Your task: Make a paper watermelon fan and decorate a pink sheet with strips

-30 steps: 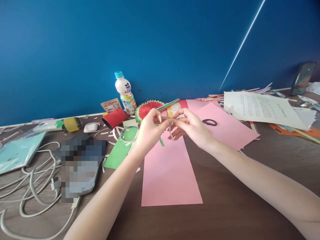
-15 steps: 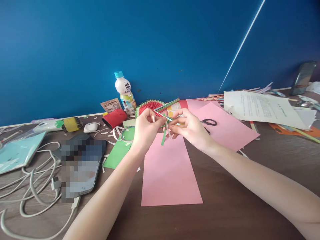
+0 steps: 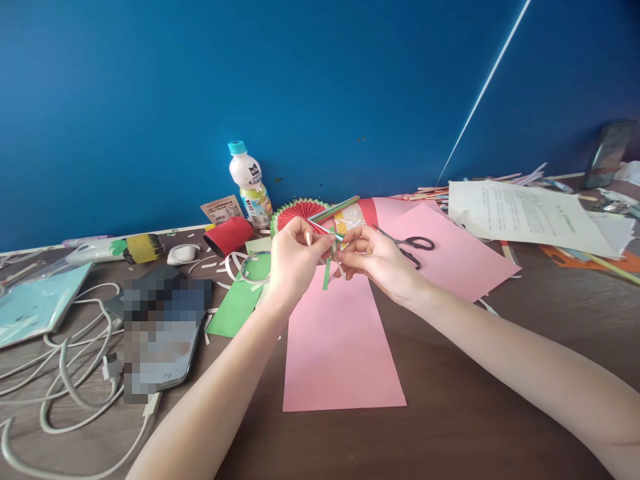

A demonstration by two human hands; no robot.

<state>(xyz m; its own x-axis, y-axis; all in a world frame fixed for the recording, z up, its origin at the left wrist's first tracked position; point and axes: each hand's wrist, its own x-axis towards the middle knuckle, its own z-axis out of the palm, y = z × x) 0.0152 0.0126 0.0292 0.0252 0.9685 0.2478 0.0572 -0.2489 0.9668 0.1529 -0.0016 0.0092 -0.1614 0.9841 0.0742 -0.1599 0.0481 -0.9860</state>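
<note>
Head view: green paper strip [image 3: 327, 275] pinched between nearly closed fingertips of left hand [image 3: 296, 260] and right hand [image 3: 376, 259] above pink sheet [image 3: 345, 347]; strip apparently cut, handling judged unfinished; scissors [image 3: 403, 241] laid at right.

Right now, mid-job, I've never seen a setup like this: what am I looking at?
No machine: these are a person's bare hands, filmed by one head-worn camera looking forward and down. The left hand pinches narrow paper strips, a green one hanging down; the right hand has its fingertips there too, its exact grip hard to make out. Below them, a pink sheet lies on the table. To the left are green paper, a phone and a cable; behind, a bottle; to the right, scissors.
</note>
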